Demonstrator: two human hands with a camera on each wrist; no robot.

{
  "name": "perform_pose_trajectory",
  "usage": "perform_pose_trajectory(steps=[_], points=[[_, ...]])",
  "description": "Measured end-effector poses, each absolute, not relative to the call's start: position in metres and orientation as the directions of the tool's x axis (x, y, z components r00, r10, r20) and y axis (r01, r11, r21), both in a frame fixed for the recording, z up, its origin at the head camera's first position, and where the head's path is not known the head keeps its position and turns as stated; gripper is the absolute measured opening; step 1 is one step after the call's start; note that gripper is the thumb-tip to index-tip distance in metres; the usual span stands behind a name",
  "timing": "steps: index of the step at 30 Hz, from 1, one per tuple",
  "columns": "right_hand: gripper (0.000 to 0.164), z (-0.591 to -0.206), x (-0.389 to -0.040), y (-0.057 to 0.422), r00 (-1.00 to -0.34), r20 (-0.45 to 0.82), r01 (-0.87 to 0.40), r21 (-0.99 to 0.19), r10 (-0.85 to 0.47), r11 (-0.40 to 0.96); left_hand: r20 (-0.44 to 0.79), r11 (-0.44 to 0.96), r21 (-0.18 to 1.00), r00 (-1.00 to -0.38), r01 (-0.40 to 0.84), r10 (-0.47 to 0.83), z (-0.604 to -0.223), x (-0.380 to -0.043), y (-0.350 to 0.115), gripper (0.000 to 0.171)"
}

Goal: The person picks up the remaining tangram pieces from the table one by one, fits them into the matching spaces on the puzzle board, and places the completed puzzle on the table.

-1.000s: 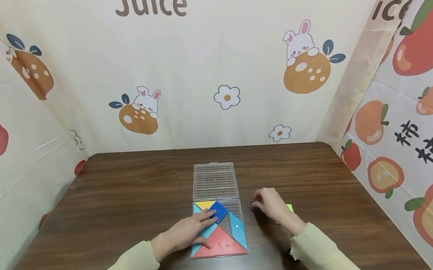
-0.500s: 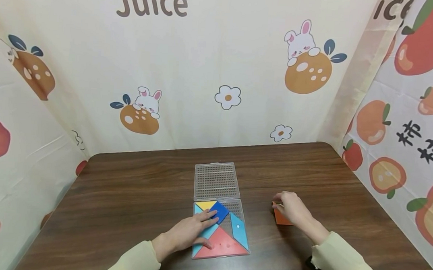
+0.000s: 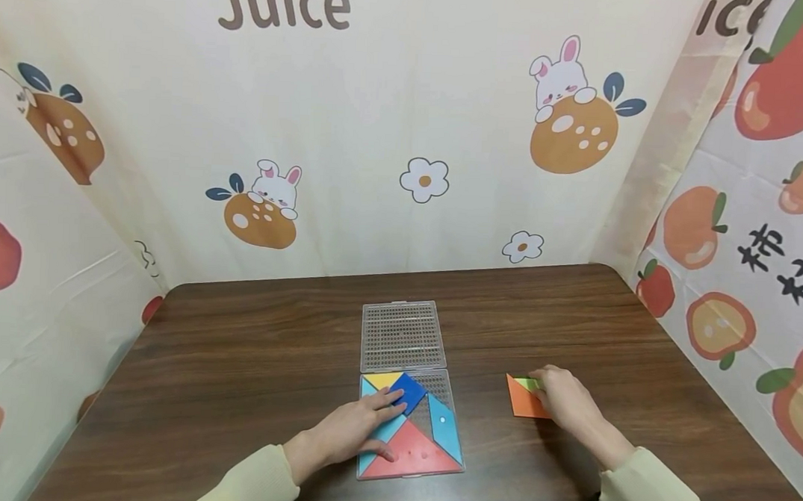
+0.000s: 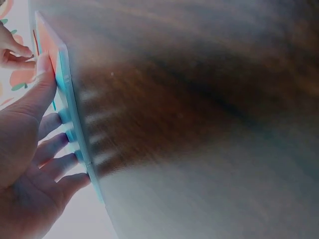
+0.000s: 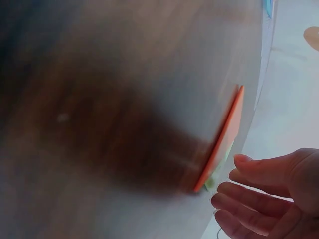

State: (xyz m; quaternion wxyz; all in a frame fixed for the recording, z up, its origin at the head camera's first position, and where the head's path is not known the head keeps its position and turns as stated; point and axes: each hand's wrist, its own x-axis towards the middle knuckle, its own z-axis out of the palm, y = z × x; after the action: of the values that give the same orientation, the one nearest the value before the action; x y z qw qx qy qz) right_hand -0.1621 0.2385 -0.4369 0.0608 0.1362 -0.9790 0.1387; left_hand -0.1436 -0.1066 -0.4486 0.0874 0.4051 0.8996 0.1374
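Spread flat, my left hand point(image 3: 349, 429) rests on tangram pieces in a clear plastic case point(image 3: 438, 384), fingertips on the dark blue square point(image 3: 412, 394). Around it lie a yellow triangle point(image 3: 378, 380), light blue pieces, a red triangle point(image 3: 414, 454) and a blue parallelogram point(image 3: 444, 430). To the right of the case, my right hand point(image 3: 570, 400) is over an orange triangle point(image 3: 524, 402) and a green triangle point(image 3: 527, 383), partly covering both. In the right wrist view its loosely bent fingers point(image 5: 249, 199) are just beside the green piece point(image 5: 210, 182), holding nothing.
The case's gridded lid point(image 3: 403, 337) lies folded back behind the tray on the brown wooden table point(image 3: 270, 342). Printed curtains point(image 3: 353, 129) hang along the table's back and sides.
My right hand has moved right, away from the case, to the orange and green triangles, passing over them and uncovering most of the orange one. The left hand has stayed in place.
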Motion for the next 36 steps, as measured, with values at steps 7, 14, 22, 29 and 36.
perform_pose_trajectory(steps=[7, 14, 22, 29, 36], points=[[0.019, -0.441, -0.161, 0.243, -0.942, 0.177, -0.321, -0.218, -0.286, 0.922, -0.057, 0.644, 0.312, -0.662, 0.699, 0.747, -0.448, -0.144, -0.106, 0.069], [0.028, -0.443, -0.165, 0.246, -0.928, 0.18, -0.359, -0.205, -0.326, 0.911, -0.057, 0.645, 0.32, -0.666, 0.694, 0.744, -0.448, -0.144, -0.106, 0.069], [0.032, -0.444, -0.171, 0.249, -0.916, 0.158, -0.397, -0.236, -0.368, 0.887, -0.061, 0.648, 0.324, -0.668, 0.689, 0.742, -0.448, -0.144, -0.106, 0.069], [0.033, -0.443, -0.181, 0.249, -0.887, 0.139, -0.461, -0.217, -0.44, 0.861, -0.061, 0.647, 0.332, -0.669, 0.687, 0.741, -0.448, -0.144, -0.106, 0.069], [0.038, -0.443, -0.194, 0.247, -0.847, 0.161, -0.532, -0.216, -0.507, 0.819, -0.064, 0.649, 0.341, -0.672, 0.68, 0.738, -0.448, -0.143, -0.106, 0.069]])
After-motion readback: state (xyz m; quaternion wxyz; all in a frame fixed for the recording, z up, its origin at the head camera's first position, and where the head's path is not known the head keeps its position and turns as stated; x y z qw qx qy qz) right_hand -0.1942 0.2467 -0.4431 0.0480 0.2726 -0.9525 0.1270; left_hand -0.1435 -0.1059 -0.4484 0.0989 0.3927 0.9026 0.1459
